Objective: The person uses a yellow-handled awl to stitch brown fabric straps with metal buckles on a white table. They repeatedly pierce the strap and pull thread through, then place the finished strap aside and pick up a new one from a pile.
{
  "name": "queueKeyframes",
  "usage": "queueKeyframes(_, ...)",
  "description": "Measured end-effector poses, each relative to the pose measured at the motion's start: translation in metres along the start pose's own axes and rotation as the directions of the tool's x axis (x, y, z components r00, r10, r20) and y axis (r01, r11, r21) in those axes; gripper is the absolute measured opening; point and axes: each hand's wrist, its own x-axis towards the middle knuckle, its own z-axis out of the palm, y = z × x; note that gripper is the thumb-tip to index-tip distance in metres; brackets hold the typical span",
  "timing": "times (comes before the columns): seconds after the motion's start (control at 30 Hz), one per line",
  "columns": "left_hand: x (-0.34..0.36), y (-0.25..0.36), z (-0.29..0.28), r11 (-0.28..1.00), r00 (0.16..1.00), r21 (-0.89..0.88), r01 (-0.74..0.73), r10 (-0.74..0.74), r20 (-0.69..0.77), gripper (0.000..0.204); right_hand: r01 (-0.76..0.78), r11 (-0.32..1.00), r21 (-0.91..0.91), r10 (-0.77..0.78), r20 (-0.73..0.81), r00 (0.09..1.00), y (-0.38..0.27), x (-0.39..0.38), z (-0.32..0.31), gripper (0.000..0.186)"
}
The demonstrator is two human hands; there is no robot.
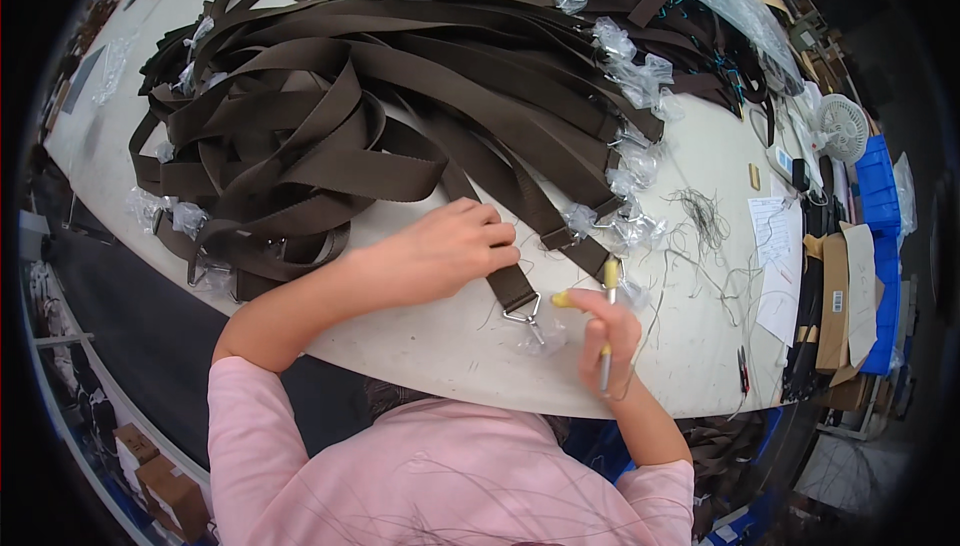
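Observation:
My left hand (465,246) lies over a dark brown webbing strap (512,288), its fingers closed around it near the strap's end. A metal clasp (523,314), partly covered by clear plastic (545,341), hangs from that end towards me. To the right, my right hand (612,341) grips a slim silver pen-like tool (606,371) with a yellow upper end. Yellow covers a fingertip (562,299) of this hand, which is apart from the strap. Another strap end (585,254) lies just beyond the tool.
A large heap of brown straps (300,146) spreads over the white table (450,361). Plastic-wrapped hardware (632,171) lines their right ends. Loose threads (700,216), a paper sheet (775,266), small snips (743,371), a white fan (842,129) and blue bins (877,186) are on the right.

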Motion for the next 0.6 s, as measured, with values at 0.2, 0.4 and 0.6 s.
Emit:
queueKeyframes(0.2,0.006,0.009,0.014,0.932,0.980,0.348,-0.105,0.157,-0.125,0.034,-0.023,0.992,-0.124,0.041,0.144,0.989,-0.015,-0.001,0.014,0.031)
queueKeyframes(0.4,0.019,0.000,0.007,0.993,0.981,-0.085,-0.078,0.062,-0.181,0.028,-0.098,0.994,-0.044,0.099,0.023,0.995,-0.009,-0.011,0.008,0.035)
queueKeyframes(0.6,0.016,0.000,0.026,0.991,0.948,0.122,0.048,-0.006,-0.320,0.030,0.078,0.990,-0.115,-0.068,0.086,0.994,-0.027,0.006,0.013,0.033)
